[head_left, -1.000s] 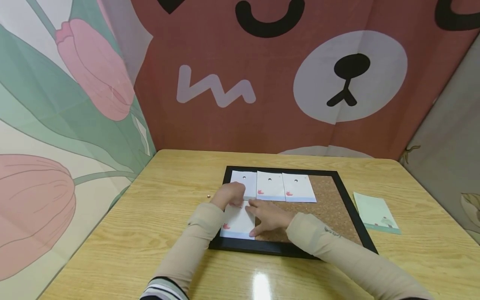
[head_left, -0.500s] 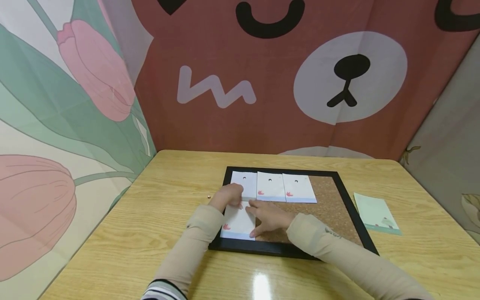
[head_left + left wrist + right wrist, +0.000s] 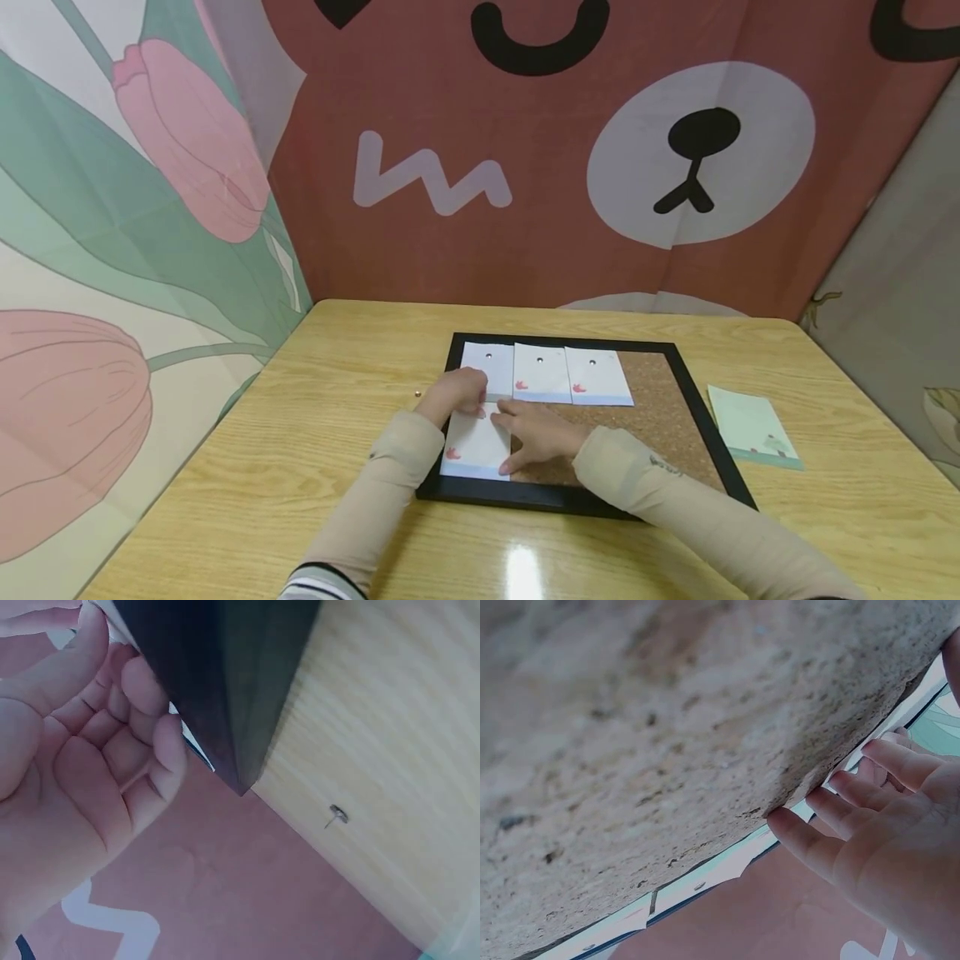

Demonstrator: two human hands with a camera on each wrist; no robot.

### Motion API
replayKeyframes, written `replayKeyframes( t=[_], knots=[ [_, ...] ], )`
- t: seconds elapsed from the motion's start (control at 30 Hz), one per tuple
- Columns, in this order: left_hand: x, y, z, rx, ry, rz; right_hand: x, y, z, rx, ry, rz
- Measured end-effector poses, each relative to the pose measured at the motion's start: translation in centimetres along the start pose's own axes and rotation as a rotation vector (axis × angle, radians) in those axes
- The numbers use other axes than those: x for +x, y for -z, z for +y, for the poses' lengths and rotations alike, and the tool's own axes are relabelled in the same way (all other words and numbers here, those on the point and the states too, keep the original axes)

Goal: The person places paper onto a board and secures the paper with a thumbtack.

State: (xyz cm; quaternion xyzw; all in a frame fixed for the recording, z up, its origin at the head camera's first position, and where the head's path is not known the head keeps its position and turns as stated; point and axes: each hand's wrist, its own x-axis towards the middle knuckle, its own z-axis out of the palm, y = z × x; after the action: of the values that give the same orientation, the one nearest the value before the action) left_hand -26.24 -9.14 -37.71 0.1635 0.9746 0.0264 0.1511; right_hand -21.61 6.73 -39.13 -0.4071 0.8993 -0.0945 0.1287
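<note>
On the framed corkboard [image 3: 645, 433], my left hand [image 3: 455, 392] has its fingers curled over the top of the lower-left white note [image 3: 476, 446]. Its thumb and forefinger pinch at the note's upper middle, on a thumbtack that the fingers mostly hide. In the left wrist view, the other fingers of my left hand [image 3: 97, 750] curl beside the black frame [image 3: 217, 667]. My right hand [image 3: 542, 429] rests with fingers spread on the note's right side, its thumb near the lower right corner. The right wrist view shows the fingers of my right hand [image 3: 885, 817] extended along the board.
Along the board's top, three white notes [image 3: 542, 379] hang side by side, each with a tack. A loose thumbtack [image 3: 339, 814] lies on the wooden table [image 3: 322, 433] left of the board. To the right lies a pale green note [image 3: 750, 421]. Printed curtains surround the table.
Both hands stay at the lower-left note; the left hand and forearm shift only very slightly.
</note>
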Motion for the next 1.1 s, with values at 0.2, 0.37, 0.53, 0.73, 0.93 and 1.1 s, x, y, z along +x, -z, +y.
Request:
replayKeyframes(
  t=[0.2, 0.37, 0.53, 0.73, 0.93, 1.1],
  knots=[
    [-0.9, -0.1, -0.5, -0.083, -0.082, 0.043, 0.0, 0.0, 0.1, -0.015, 0.003, 0.0],
    [-1.7, 0.1, -0.6, -0.062, -0.097, 0.051, -0.1, 0.2, 0.2, -0.017, 0.004, 0.011],
    [-2.6, -0.1, -0.6, -0.043, -0.096, 0.059, -0.1, 0.2, 0.2, -0.011, 0.006, 0.001],
    [-3.0, -0.6, -0.9, -0.061, -0.066, 0.039, -0.2, 0.3, 0.1, 0.018, -0.004, -0.017],
    [-3.2, -1.1, -1.6, -0.115, -0.059, 0.029, -0.3, 0.3, 0.1, 0.075, -0.01, -0.036],
    [-3.3, -1.5, -2.3, -0.19, -0.079, 0.04, -0.6, 0.5, 0.7, 0.194, 0.007, -0.053]
  ],
)
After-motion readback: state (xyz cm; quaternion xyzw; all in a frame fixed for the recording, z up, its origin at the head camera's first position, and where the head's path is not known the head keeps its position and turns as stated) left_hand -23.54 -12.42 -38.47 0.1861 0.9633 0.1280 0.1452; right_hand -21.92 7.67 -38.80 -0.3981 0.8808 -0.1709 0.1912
